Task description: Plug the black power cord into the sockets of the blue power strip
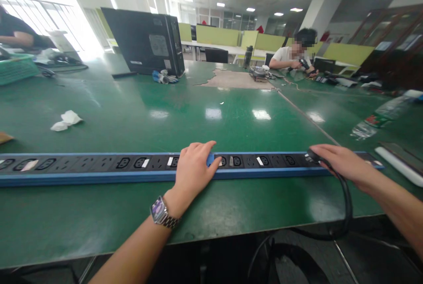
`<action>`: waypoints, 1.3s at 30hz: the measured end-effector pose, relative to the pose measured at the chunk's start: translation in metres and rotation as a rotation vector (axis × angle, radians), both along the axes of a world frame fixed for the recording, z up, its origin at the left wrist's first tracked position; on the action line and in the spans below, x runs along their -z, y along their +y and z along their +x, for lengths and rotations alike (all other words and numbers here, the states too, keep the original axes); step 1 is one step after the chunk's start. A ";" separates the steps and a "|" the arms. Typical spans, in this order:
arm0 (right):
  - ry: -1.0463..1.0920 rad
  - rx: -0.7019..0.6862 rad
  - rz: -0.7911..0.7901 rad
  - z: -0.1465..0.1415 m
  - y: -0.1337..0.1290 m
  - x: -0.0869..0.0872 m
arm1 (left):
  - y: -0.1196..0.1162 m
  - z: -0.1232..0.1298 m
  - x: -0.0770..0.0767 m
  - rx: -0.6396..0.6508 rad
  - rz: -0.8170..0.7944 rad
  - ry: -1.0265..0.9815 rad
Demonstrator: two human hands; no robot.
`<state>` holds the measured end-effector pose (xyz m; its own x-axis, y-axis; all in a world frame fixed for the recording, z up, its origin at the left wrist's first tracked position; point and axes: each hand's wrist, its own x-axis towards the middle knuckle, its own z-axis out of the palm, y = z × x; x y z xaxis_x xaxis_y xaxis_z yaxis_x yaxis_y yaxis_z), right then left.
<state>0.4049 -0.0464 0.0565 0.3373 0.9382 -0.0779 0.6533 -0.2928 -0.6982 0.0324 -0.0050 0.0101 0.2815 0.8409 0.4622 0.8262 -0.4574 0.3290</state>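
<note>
A long blue-edged power strip with a row of black sockets runs across the front of the green table. My left hand, with a watch on its wrist, lies over the strip's middle. Its thumb rests on top and its fingers reach over the far edge, gripping the strip. Near the right end, my right hand is closed around a black plug whose face meets the strip; whether it is fully seated I cannot tell. From this plug a thick black cable loops down past the table edge.
Crumpled tissue lies at the left. At the right are a plastic bottle and a dark object with a white edge. A black computer case and gloves stand farther back. Another person sits across the table.
</note>
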 end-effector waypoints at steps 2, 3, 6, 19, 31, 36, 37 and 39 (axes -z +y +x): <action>-0.081 -0.127 -0.031 0.011 0.003 0.007 | -0.003 -0.011 0.004 -0.015 0.001 0.060; -0.127 -0.179 -0.037 0.014 0.004 0.011 | -0.005 -0.013 0.004 -0.009 0.003 0.075; -0.326 -0.263 -0.003 0.014 0.011 0.024 | -0.009 -0.010 0.004 0.009 0.004 0.082; -0.350 -0.178 0.276 -0.060 0.005 -0.027 | -0.033 0.021 0.000 0.265 0.176 -0.119; -0.584 -0.123 0.570 -0.075 0.009 0.077 | -0.022 -0.112 0.005 -0.286 0.151 -0.359; -0.753 -0.087 0.640 -0.073 0.010 0.099 | -0.026 -0.143 0.005 -0.193 0.004 -0.279; -0.760 -0.091 0.651 -0.074 0.010 0.098 | -0.024 -0.144 0.005 -0.162 -0.011 -0.267; -0.770 -0.102 0.669 -0.076 0.009 0.096 | -0.018 -0.146 0.006 -0.106 -0.034 -0.225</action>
<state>0.3292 -0.0374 -0.0398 -0.0091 0.7366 0.6763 0.9933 0.0847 -0.0790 -0.1140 -0.0231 0.0044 0.0838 0.8767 0.4738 0.7733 -0.3571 0.5239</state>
